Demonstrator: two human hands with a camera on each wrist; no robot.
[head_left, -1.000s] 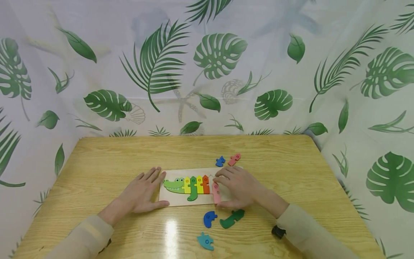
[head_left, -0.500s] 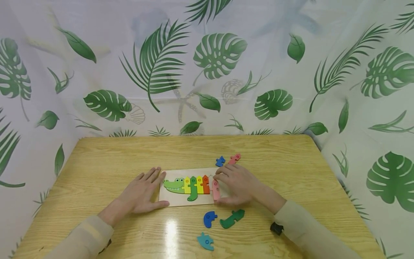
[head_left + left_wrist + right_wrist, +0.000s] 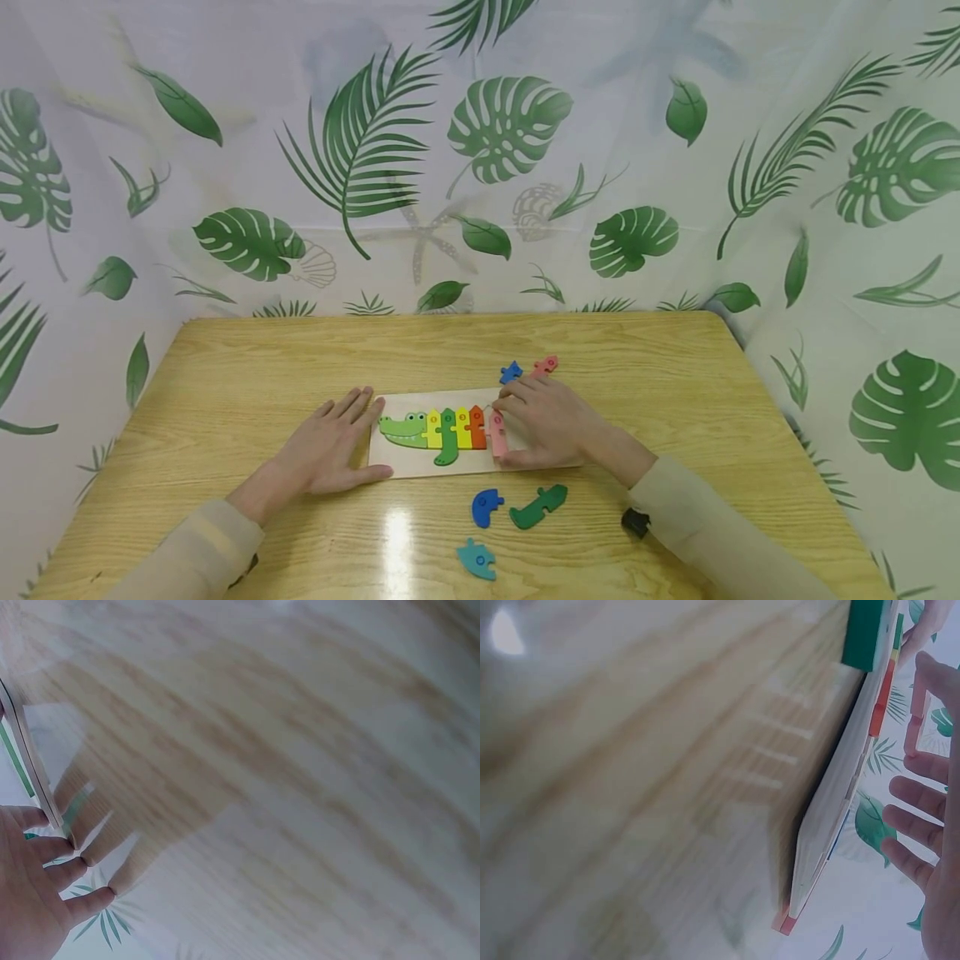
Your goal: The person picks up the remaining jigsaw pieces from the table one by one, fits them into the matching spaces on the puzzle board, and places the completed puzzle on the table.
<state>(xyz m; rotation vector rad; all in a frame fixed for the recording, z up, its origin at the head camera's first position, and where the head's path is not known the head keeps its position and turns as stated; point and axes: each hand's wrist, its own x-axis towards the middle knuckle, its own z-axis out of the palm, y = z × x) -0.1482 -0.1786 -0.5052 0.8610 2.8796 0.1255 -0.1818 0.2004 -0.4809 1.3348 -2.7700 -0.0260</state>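
A wooden crocodile puzzle board (image 3: pixel 412 469) lies on the table, with the light-green head (image 3: pixel 405 430), yellow, green and orange-red pieces seated in its left half. My left hand (image 3: pixel 333 446) spreads at the board's left end, thumb and fingertips touching that edge; the left wrist view shows its fingers (image 3: pixel 56 862) straight. Between thumb and index finger, my right hand (image 3: pixel 551 423) pinches a pink puzzle piece (image 3: pixel 497 435) right of the orange-red piece (image 3: pixel 477 427). From the right wrist, this pink piece (image 3: pixel 915 724) appears above the board surface. The board's right part is largely hidden by the hand.
Behind the board lie a small blue piece (image 3: pixel 511 372) and another pink piece (image 3: pixel 546 365), partly covered. In front are a blue curved piece (image 3: pixel 485 507), a dark-green leg piece (image 3: pixel 538 507) and a light-blue piece (image 3: pixel 477 559). A leaf-print cloth (image 3: pixel 480 183) hangs behind the table.
My right hand has shifted slightly away from me, carrying the pink piece up alongside the orange-red one. The left hand has stayed put.
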